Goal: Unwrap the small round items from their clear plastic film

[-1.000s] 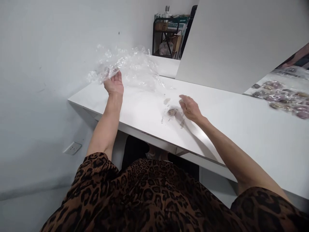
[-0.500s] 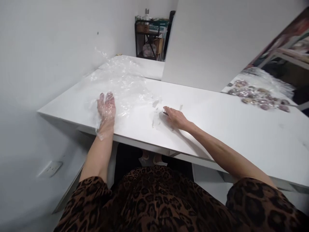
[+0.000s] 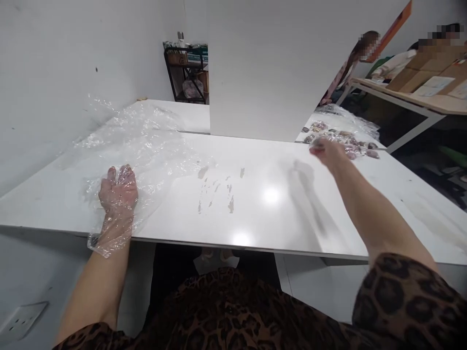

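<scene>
My left hand (image 3: 118, 192) lies palm up on the white table, its fingers apart, with thin clear plastic film (image 3: 156, 141) over the palm and wrist. The film spreads in a crumpled heap towards the wall. My right hand (image 3: 332, 153) reaches out over the far right part of the table, fingers closed on a small plastic-wrapped piece (image 3: 316, 146) with a reddish edge; its kind cannot be made out. Just beyond it lies a group of small wrapped pieces (image 3: 352, 151), purplish and brown, several of them loosely together.
Grey wet-looking marks (image 3: 215, 192) streak the white tabletop (image 3: 175, 218). A tall white panel (image 3: 262, 68) rises behind the table. More clear plastic (image 3: 350, 119) lies at the far right. Beyond are a black shelf (image 3: 186, 68), cardboard boxes (image 3: 430, 68) on another table, and other people.
My right hand has moved from the table's middle to the far right, beside the wrapped pieces. My left hand stays under the film. The view has turned to the right.
</scene>
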### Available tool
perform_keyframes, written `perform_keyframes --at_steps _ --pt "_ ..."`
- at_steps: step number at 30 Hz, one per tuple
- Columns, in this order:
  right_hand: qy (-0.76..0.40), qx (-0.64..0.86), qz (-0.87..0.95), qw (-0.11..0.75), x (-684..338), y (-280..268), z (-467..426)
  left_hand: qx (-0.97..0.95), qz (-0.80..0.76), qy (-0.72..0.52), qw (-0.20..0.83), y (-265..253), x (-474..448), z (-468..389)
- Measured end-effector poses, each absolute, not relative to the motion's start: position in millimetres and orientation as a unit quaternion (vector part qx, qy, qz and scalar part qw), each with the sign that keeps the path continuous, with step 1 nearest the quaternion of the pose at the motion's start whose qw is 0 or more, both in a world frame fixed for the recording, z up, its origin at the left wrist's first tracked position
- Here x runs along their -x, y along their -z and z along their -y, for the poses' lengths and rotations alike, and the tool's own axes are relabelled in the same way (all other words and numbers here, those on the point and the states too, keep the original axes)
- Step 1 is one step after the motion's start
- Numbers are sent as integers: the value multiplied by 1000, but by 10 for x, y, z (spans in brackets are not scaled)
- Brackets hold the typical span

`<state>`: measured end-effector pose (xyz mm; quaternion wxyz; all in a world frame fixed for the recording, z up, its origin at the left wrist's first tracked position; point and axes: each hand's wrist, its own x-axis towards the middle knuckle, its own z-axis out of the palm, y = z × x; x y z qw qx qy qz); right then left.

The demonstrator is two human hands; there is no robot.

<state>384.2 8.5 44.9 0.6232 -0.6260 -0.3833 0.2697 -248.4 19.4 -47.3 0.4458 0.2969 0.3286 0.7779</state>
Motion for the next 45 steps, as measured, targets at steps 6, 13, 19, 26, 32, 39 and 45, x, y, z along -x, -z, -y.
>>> perform_keyframes --at_steps 6,13,19,26,32,39,45 --pt "-261 640 343 636 -3970 -387 -490 -336 -339 -766 430 458 2512 -160" --pt "-433 586 478 491 -2643 278 430 -265 -326 -778 468 246 2344 -105" --pt "-422 505 642 394 -1788 73 916 -278 -286 -735 548 -117 1819 224" --pt "-403 370 733 404 -1036 -142 1102 -379 -275 -567 678 -522 1026 1073" --pt "-447 355 652 499 -1091 -219 1104 -461 -225 -573 639 -568 1098 1123" --pt "-489 383 479 620 -1386 -397 979 -419 -372 -529 638 -261 1332 862" --pt "-490 356 518 604 -1359 -401 977 -444 -335 -623 550 -456 1423 917"
